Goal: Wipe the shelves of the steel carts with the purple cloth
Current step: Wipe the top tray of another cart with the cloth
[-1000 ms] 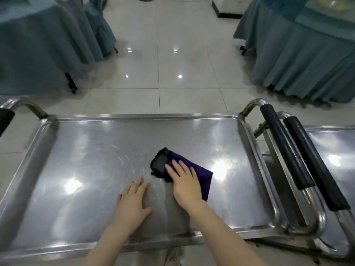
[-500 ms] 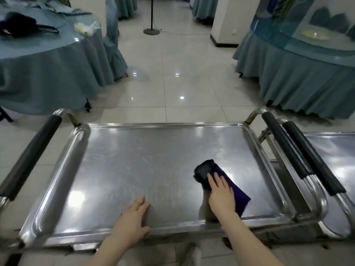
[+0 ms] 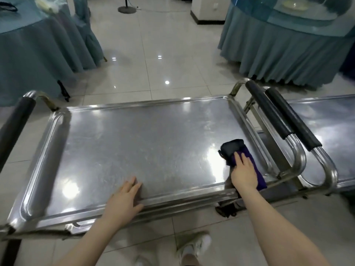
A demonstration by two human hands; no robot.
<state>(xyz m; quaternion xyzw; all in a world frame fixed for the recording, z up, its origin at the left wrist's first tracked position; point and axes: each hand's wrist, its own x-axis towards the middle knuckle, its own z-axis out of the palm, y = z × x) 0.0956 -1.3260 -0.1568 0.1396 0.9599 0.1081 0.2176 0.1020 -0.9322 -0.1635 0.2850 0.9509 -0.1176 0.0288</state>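
The steel cart's top shelf (image 3: 146, 150) fills the middle of the head view, with black-padded handles at both ends. A folded purple cloth (image 3: 235, 147) lies near the shelf's right front corner. My right hand (image 3: 243, 172) presses flat on the cloth with straight fingers. On the shelf's near rim, left of centre, rests my left hand (image 3: 124, 201), palm down, fingers spread. A second steel cart (image 3: 330, 135) stands close against the right end, its shelf partly cut off by the frame.
Round tables draped in teal cloth stand at the far left (image 3: 34, 54) and far right (image 3: 288, 54). Glossy tiled floor (image 3: 157, 60) stretches beyond the carts. My shoes (image 3: 194, 246) show below the near rim. A stand base (image 3: 126, 9) sits far back.
My right hand has slid the purple cloth from the shelf's middle to its right front corner. My left hand has stayed near the front rim. The view has pulled back and up.
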